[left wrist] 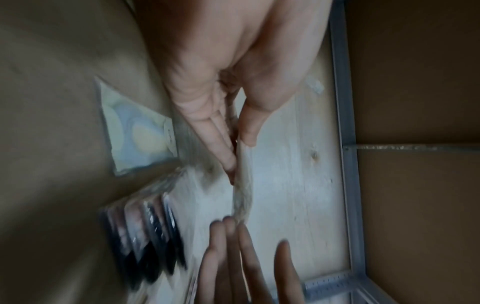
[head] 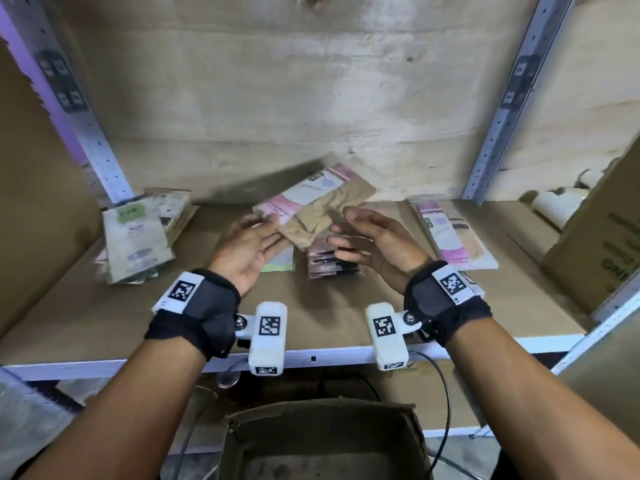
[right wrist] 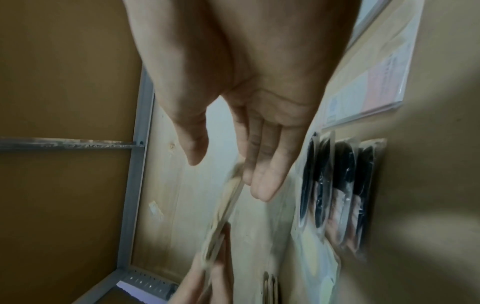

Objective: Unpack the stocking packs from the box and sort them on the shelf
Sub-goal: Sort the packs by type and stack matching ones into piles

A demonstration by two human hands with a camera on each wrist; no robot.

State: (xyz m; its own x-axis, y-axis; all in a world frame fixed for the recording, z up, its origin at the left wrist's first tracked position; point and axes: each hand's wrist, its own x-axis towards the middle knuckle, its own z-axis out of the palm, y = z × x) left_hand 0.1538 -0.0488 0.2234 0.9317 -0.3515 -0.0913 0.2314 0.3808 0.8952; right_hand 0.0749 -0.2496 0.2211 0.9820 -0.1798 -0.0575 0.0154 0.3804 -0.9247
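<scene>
The left hand (head: 247, 242) pinches a fan of beige and pink stocking packs (head: 313, 206) above the shelf (head: 311, 320), the right hand (head: 375, 242) open-fingered beside them; sorting is underway, and next each pack likely needs its matching pile.

Left hand (head: 250, 244) pinching, right hand (head: 375, 243) fingers straight, palms facing

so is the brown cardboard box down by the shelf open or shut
Open: the brown cardboard box has its flaps apart in the head view, showing a dim interior. Contents cannot be told.
</scene>
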